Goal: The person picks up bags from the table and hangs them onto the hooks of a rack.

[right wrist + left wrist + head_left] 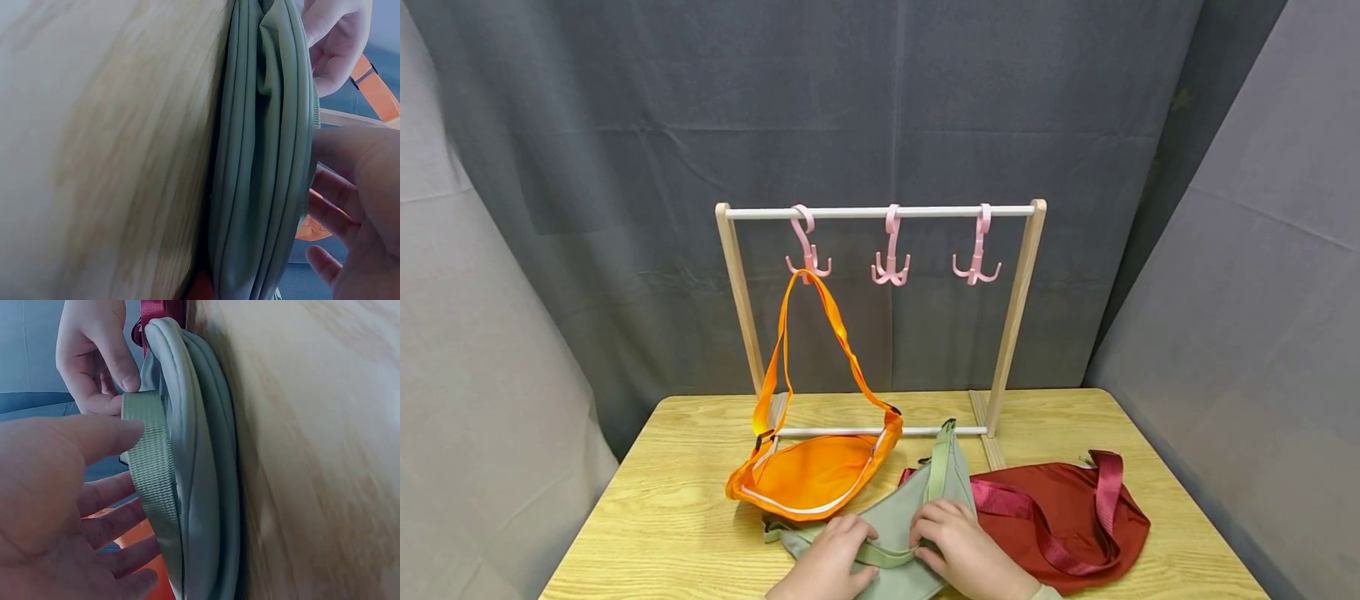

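Across the back, one dark grey curtain (985,100), cut off at the top of the head view, flanked by two paler cloth walls (482,275) (1255,317). Below, one pale wood-grain table (647,500), back corners rounded, near edge out of frame. Toward its rear, one rack (1017,308): two wooden uprights, an upper rod (850,213) and a lower rod (970,431), both white, the latter partly covered. Three bags in all. At right on the table, the rust-red bag (1075,492), crimson strap (1000,498) looped across its front, left end hidden by the sage-green bag (891,517). That one front and middle on the table, near part cut off below and partly covered by hands. At left, the orange bag (820,471), hung by its orange strap (838,321), body tilted in front of the lower rod, perhaps touching the tabletop. Two hands at the sage-green bag. Left hand (831,558) part open, thumb on one face of the light-green strap (886,557), fingers behind, loosely holding. Right hand (962,546) more closed, pinching the same strap between thumb and forefinger, other fingers partly hidden. Smallest, three pink hooks (806,244) (892,250) (978,246) along the upper rod, the leftmost bearing the orange strap
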A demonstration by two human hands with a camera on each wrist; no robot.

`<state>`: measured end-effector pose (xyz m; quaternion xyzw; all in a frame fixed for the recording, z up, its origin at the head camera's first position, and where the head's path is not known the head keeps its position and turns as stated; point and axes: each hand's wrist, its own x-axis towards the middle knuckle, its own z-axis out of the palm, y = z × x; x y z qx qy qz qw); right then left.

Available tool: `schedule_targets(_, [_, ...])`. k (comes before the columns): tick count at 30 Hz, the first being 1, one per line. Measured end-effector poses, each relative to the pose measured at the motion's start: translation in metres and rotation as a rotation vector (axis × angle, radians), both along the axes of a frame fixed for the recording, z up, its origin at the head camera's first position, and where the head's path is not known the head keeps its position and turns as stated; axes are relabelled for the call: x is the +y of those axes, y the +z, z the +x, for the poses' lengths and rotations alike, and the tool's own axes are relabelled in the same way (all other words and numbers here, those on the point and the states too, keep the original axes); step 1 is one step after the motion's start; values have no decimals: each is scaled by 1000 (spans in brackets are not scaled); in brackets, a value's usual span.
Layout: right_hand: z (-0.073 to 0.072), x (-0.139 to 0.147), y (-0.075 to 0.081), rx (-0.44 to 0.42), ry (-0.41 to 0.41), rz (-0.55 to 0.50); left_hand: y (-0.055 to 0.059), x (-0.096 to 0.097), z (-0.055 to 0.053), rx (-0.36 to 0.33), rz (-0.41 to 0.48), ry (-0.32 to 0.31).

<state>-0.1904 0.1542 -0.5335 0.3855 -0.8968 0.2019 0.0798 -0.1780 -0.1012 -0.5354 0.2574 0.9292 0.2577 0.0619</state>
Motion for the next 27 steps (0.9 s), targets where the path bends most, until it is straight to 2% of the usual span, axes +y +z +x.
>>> schedule_targets(6, [2, -1, 2, 44, 11, -27, -2, 1, 0, 10, -1, -6])
schedule_targets(18, [2, 0, 1, 63, 6, -91, -2, -1, -1, 79, 37, -58])
schedule_targets(27, [2, -1, -1, 91, -28, -103, 2, -3, -2, 67, 46, -56])
